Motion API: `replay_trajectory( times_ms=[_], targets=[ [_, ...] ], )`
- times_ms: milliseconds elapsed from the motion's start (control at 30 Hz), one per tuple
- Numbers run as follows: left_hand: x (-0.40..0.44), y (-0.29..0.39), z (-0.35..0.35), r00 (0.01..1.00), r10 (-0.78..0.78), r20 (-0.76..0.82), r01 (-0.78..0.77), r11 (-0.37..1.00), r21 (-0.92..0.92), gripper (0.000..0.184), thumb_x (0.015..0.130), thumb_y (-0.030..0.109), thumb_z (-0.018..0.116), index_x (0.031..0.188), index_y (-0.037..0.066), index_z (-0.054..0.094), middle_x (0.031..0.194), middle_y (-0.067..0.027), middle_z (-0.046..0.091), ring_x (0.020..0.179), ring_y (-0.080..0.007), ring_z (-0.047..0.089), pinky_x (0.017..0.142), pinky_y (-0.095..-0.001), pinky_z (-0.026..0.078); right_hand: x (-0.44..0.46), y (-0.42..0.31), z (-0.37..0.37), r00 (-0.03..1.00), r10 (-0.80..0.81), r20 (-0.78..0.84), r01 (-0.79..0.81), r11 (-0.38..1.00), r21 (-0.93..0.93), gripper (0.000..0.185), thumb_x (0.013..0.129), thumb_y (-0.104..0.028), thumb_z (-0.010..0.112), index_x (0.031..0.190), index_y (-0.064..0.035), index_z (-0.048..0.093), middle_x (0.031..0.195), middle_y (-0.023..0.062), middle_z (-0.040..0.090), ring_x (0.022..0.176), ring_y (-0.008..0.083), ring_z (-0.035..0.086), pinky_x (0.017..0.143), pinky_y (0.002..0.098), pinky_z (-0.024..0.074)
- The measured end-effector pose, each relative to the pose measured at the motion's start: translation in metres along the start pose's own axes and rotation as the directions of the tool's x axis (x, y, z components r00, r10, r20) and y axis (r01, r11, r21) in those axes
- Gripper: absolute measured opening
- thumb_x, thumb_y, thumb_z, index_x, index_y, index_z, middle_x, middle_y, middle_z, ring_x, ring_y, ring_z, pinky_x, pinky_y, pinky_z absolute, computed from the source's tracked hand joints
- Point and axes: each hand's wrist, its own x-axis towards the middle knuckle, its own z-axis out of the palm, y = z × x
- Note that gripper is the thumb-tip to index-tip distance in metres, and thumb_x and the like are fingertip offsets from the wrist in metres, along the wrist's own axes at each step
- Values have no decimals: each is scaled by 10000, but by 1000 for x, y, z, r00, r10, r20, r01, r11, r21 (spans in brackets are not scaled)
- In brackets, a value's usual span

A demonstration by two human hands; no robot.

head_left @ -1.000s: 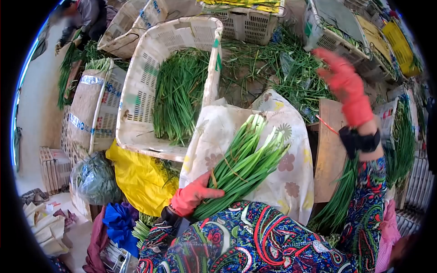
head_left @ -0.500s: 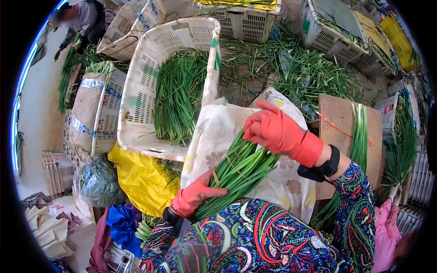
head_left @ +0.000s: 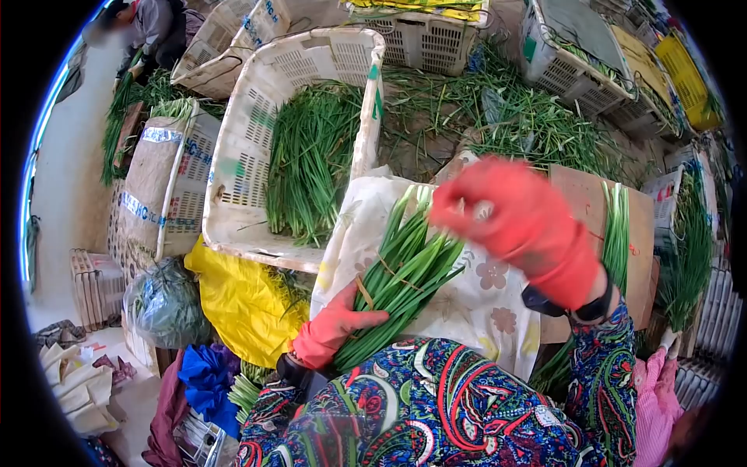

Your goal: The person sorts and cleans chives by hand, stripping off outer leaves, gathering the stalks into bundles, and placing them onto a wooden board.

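Note:
My left hand (head_left: 331, 327), in a red rubber glove, grips a bunch of garlic chives (head_left: 405, 280) over my lap. Bands circle the bunch at its middle, and its pale ends point up and away from me. Beside those ends is my right hand (head_left: 517, 226), also gloved in red and blurred by motion. Its fingers are curled closed; a small pale spot shows between them, too smeared to name. Beneath the bunch lies a white flowered cloth (head_left: 490, 288).
A white crate (head_left: 241, 187) holding chives (head_left: 311, 171) stands ahead on the left. At right, more chives (head_left: 616, 233) lie on a brown board (head_left: 572, 202). Loose leaves (head_left: 537, 124) litter the floor ahead. A yellow sheet (head_left: 241, 303) is at left; another person (head_left: 152, 35) bends at far left.
My right hand has moved right and toward me, off the bunch's pale ends, which now show. My left hand keeps its hold on the bunch, nearly in place.

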Motion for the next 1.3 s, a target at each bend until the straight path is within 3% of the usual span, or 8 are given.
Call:
replay_trajectory(
  times_ms=[133,233,333,500,667,833,1100,1300],
  targets=[
    [1,-1,2,1000,16,-14,-15,998,58,730,735,-64,620,1352,20,241,1241,-82,458,1128,-163,450,960,-301,360,-26,-4,77,926,164,339,-43,940,-338,360,726,-442,619,757,-83,623,692,112,600,596,292,592,536,370,475],
    [1,-8,-7,998,60,-19,-59,997,59,731,725,-57,623,1349,18,249,1243,-85,459,1132,-167,449,955,-301,362,-32,9,117,943,-79,325,184,933,-308,326,752,-409,595,745,-83,602,701,110,604,596,287,592,527,354,474],
    [6,-13,-15,996,93,-8,-92,994,52,715,720,-43,624,1338,23,269,1220,-90,477,1104,-178,471,938,-305,378,-30,-9,117,934,-160,320,113,980,161,215,781,-284,584,822,-74,608,729,72,622,601,224,609,522,301,476],
    [4,-11,-20,998,60,-13,-60,998,29,675,718,-18,621,1314,36,309,1159,-98,522,1029,-196,527,900,-312,414,-5,-49,53,652,-44,757,-693,371,618,146,825,-112,547,931,-35,612,774,22,631,649,119,595,555,243,482],
    [2,-19,-28,997,73,3,-73,992,-102,667,694,69,646,1287,34,344,1126,-130,552,987,-234,566,867,-351,450,43,40,-52,966,-220,-138,208,338,918,351,908,-256,430,1098,25,522,1177,151,510,983,207,549,862,361,424],
    [2,-28,-37,991,83,106,-50,959,-280,729,683,114,659,1317,34,307,1166,-157,525,994,-265,565,857,-388,462,33,128,-11,946,260,-194,-140,866,481,440,948,-245,289,1330,-28,320,1417,123,234,1288,193,280,1064,351,239],
    [2,-35,-48,992,47,120,-9,955,-297,768,651,171,710,1306,46,330,1159,-157,527,978,-282,568,846,-400,466,12,141,31,949,240,205,-285,375,882,617,876,-475,441,1367,-138,282,1371,63,344,1220,163,370,990,330,285],
    [2,-4,-20,994,111,-19,-113,978,-176,691,690,172,671,1289,34,358,1173,-142,530,989,-273,568,853,-382,463,-56,134,68,756,376,536,-416,-356,837,600,795,-536,536,1249,-158,429,1143,59,541,1005,197,536,853,372,437]
  ],
)
